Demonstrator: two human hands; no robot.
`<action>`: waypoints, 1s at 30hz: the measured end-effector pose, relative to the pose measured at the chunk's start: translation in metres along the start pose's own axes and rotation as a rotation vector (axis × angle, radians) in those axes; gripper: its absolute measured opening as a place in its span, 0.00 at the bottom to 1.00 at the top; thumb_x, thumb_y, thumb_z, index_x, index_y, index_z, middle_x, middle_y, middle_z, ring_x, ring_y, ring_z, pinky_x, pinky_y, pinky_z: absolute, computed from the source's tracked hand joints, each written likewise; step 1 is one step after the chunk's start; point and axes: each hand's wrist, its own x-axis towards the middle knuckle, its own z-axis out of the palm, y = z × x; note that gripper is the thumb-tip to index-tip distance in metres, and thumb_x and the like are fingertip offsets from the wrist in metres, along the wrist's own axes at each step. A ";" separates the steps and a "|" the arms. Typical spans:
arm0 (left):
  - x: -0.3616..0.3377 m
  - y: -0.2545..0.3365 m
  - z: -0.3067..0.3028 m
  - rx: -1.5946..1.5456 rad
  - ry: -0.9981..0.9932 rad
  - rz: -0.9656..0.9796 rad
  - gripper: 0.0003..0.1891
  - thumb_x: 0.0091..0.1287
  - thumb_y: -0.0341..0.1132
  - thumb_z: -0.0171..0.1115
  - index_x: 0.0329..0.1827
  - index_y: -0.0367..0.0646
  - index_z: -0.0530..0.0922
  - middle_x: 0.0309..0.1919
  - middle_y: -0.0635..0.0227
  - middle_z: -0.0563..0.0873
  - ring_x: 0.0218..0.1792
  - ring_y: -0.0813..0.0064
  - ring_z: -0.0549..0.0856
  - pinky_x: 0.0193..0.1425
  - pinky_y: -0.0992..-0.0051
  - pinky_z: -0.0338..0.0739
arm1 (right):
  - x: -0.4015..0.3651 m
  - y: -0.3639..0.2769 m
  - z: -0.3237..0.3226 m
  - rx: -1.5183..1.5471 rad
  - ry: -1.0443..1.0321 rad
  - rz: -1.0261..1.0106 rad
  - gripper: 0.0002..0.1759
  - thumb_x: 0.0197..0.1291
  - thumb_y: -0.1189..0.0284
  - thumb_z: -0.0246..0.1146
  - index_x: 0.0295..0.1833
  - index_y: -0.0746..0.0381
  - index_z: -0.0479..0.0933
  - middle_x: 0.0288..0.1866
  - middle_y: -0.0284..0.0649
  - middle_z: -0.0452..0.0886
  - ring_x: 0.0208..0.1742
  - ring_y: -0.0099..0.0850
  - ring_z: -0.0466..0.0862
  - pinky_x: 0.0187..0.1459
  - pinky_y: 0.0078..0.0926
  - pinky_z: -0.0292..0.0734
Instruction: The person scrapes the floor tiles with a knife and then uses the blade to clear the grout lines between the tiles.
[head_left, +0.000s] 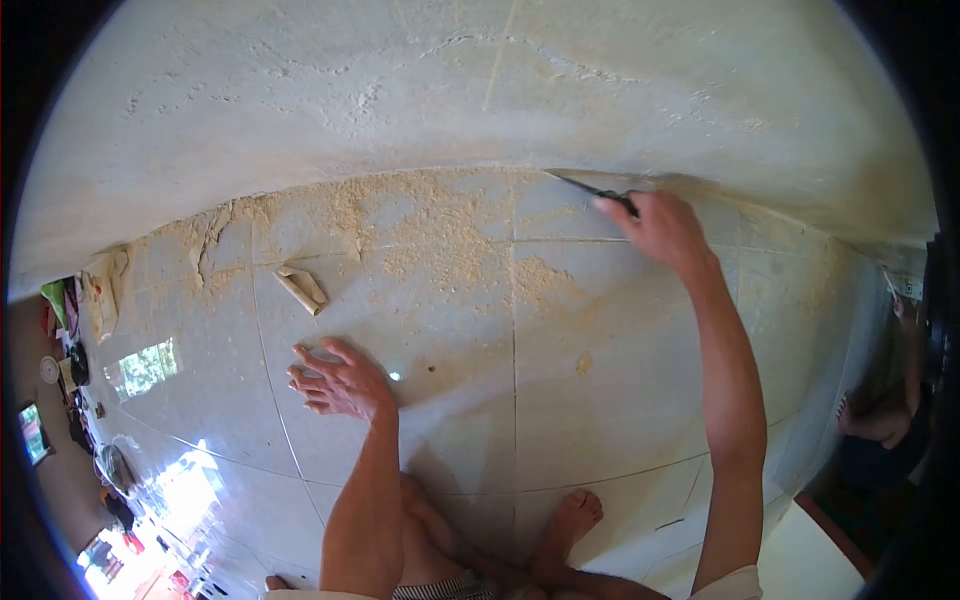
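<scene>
My right hand [668,232] is closed round the dark handle of a knife [592,188] with a narrow blade. The blade's tip meets the line where the pale wall [420,120] joins the tiled floor [600,400]. My left hand [345,382] is open with fingers spread, low over the tiles and holding nothing. Just beyond its fingertips lies a folded piece of tan paper [302,290]. Tan crumbs and flakes [445,235] are strewn along the foot of the wall, to the left of the knife.
Rough, flaking patches [365,97] mark the wall. My bare foot [574,515] rests on the tiles. At the right edge another person [885,425] crouches, a hand raised to the side wall with a thin pale tool. Assorted household items [112,468] line the left side.
</scene>
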 end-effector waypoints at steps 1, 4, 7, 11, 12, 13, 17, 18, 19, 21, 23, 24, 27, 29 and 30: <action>0.000 0.000 0.000 -0.005 0.003 -0.001 0.30 0.73 0.57 0.39 0.75 0.54 0.57 0.72 0.51 0.59 0.74 0.55 0.55 0.72 0.46 0.50 | 0.000 0.008 -0.001 -0.008 0.101 -0.034 0.35 0.62 0.40 0.53 0.26 0.65 0.80 0.20 0.51 0.78 0.25 0.49 0.81 0.29 0.43 0.74; -0.001 0.003 -0.003 -0.012 0.002 -0.007 0.30 0.73 0.57 0.40 0.74 0.54 0.58 0.71 0.51 0.60 0.74 0.55 0.56 0.71 0.47 0.51 | -0.004 0.009 0.005 -0.098 0.183 -0.043 0.34 0.64 0.43 0.53 0.26 0.65 0.80 0.19 0.51 0.79 0.24 0.49 0.81 0.27 0.43 0.75; 0.000 -0.005 0.011 0.014 0.101 0.029 0.30 0.73 0.59 0.40 0.73 0.55 0.61 0.69 0.53 0.64 0.71 0.56 0.60 0.69 0.48 0.54 | -0.003 -0.007 0.011 -0.101 0.198 -0.060 0.34 0.64 0.43 0.53 0.26 0.65 0.79 0.18 0.49 0.78 0.22 0.47 0.80 0.26 0.42 0.75; -0.001 -0.004 0.011 0.017 0.082 0.036 0.30 0.73 0.59 0.40 0.73 0.55 0.62 0.69 0.53 0.64 0.71 0.56 0.61 0.69 0.48 0.55 | 0.001 -0.019 0.001 -0.141 0.169 -0.056 0.33 0.64 0.43 0.52 0.27 0.64 0.79 0.18 0.48 0.78 0.24 0.47 0.81 0.28 0.43 0.76; -0.002 -0.004 0.010 0.010 0.077 0.033 0.30 0.73 0.58 0.40 0.73 0.55 0.62 0.69 0.53 0.63 0.70 0.56 0.62 0.69 0.48 0.55 | 0.001 -0.016 -0.004 -0.143 0.162 -0.039 0.33 0.64 0.43 0.53 0.28 0.64 0.80 0.19 0.48 0.78 0.25 0.47 0.81 0.29 0.43 0.76; 0.000 -0.005 0.009 0.005 0.076 0.027 0.29 0.73 0.58 0.40 0.73 0.55 0.62 0.70 0.53 0.63 0.70 0.57 0.62 0.68 0.49 0.55 | 0.001 -0.014 -0.007 -0.142 0.156 -0.027 0.32 0.64 0.43 0.53 0.29 0.63 0.80 0.20 0.48 0.79 0.26 0.47 0.82 0.29 0.44 0.76; 0.000 -0.003 0.006 0.002 0.089 0.017 0.30 0.73 0.57 0.41 0.73 0.54 0.61 0.70 0.52 0.62 0.71 0.55 0.60 0.70 0.47 0.54 | -0.005 0.014 -0.014 -0.258 0.248 -0.031 0.32 0.63 0.42 0.53 0.32 0.62 0.80 0.23 0.50 0.80 0.29 0.49 0.82 0.31 0.45 0.75; 0.000 0.001 0.002 -0.008 0.052 0.009 0.30 0.73 0.56 0.41 0.74 0.53 0.60 0.71 0.51 0.61 0.73 0.54 0.58 0.71 0.46 0.52 | -0.010 0.015 -0.018 -0.255 0.222 -0.004 0.32 0.63 0.41 0.53 0.33 0.62 0.80 0.23 0.51 0.80 0.30 0.50 0.82 0.32 0.46 0.75; 0.000 0.002 0.000 -0.018 0.014 0.004 0.30 0.73 0.54 0.42 0.74 0.51 0.58 0.71 0.50 0.60 0.74 0.53 0.55 0.71 0.45 0.50 | -0.012 0.020 -0.016 -0.259 0.218 -0.023 0.32 0.63 0.41 0.53 0.33 0.62 0.80 0.23 0.51 0.80 0.30 0.50 0.82 0.32 0.46 0.75; -0.001 -0.002 0.004 -0.021 0.035 0.003 0.30 0.73 0.55 0.41 0.74 0.53 0.58 0.71 0.50 0.60 0.74 0.52 0.55 0.72 0.45 0.50 | -0.018 0.033 -0.010 -0.262 0.283 0.023 0.33 0.63 0.42 0.53 0.32 0.64 0.79 0.24 0.52 0.80 0.31 0.51 0.81 0.33 0.47 0.75; 0.001 -0.002 0.004 -0.033 0.057 0.016 0.30 0.73 0.57 0.40 0.74 0.54 0.59 0.71 0.50 0.61 0.74 0.51 0.55 0.72 0.45 0.49 | -0.024 0.043 -0.009 -0.228 0.230 0.075 0.33 0.63 0.42 0.53 0.32 0.64 0.79 0.24 0.53 0.80 0.31 0.52 0.81 0.33 0.47 0.75; 0.001 -0.002 0.004 -0.021 0.051 0.015 0.30 0.73 0.57 0.40 0.74 0.54 0.59 0.71 0.50 0.61 0.74 0.51 0.55 0.72 0.44 0.50 | -0.028 0.048 -0.011 -0.191 0.177 0.136 0.33 0.63 0.42 0.53 0.33 0.65 0.79 0.24 0.54 0.80 0.32 0.53 0.81 0.34 0.48 0.74; 0.001 -0.002 0.005 -0.006 0.054 0.018 0.30 0.73 0.57 0.40 0.74 0.54 0.59 0.71 0.50 0.60 0.74 0.52 0.55 0.72 0.45 0.50 | -0.044 0.061 -0.016 -0.102 0.114 0.176 0.28 0.65 0.48 0.55 0.38 0.66 0.78 0.24 0.53 0.79 0.29 0.52 0.79 0.33 0.44 0.73; 0.000 -0.002 0.004 -0.004 0.054 0.029 0.30 0.73 0.57 0.40 0.74 0.54 0.59 0.71 0.50 0.60 0.74 0.52 0.56 0.72 0.45 0.50 | -0.061 0.052 -0.025 0.018 0.109 0.257 0.25 0.66 0.52 0.56 0.40 0.67 0.77 0.24 0.53 0.78 0.29 0.51 0.79 0.33 0.42 0.72; 0.000 -0.001 0.003 -0.017 0.032 0.017 0.30 0.73 0.55 0.41 0.75 0.53 0.58 0.72 0.50 0.59 0.74 0.51 0.55 0.72 0.44 0.49 | -0.070 0.051 -0.029 0.143 0.102 0.332 0.22 0.67 0.56 0.58 0.43 0.68 0.76 0.23 0.52 0.78 0.28 0.50 0.78 0.32 0.40 0.71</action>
